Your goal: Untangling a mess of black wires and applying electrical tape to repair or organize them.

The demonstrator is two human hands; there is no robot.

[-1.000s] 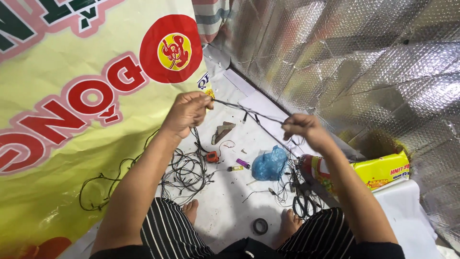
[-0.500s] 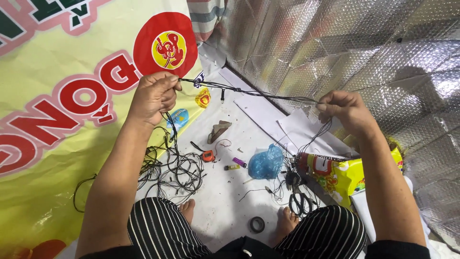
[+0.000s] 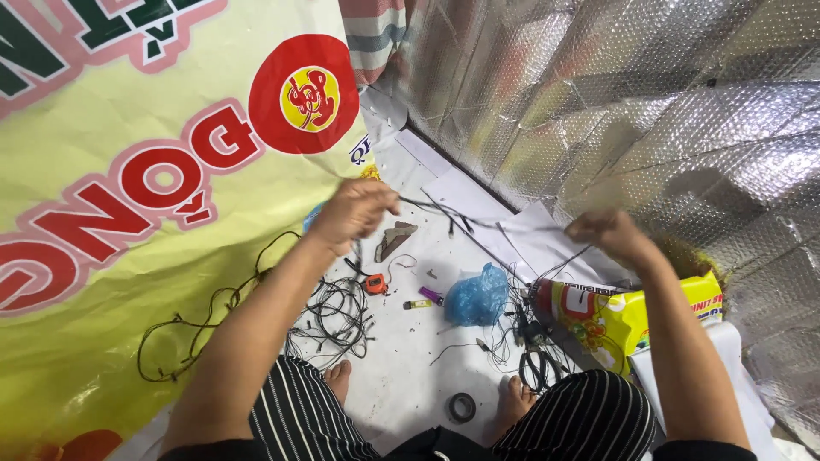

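Both hands pinch one thin black wire (image 3: 478,220) taut above the floor (image 3: 401,376): left hand (image 3: 359,209) at its left end, right hand (image 3: 608,235) at its right. Pulling harder could snap it or drag the near tangle of cables (image 3: 337,320).

Banner (image 3: 128,196): left of frame
Wire coil (image 3: 335,314): floor, lower centre
Bag (image 3: 478,294): right of coil
Tape roll (image 3: 462,407): bottom centre
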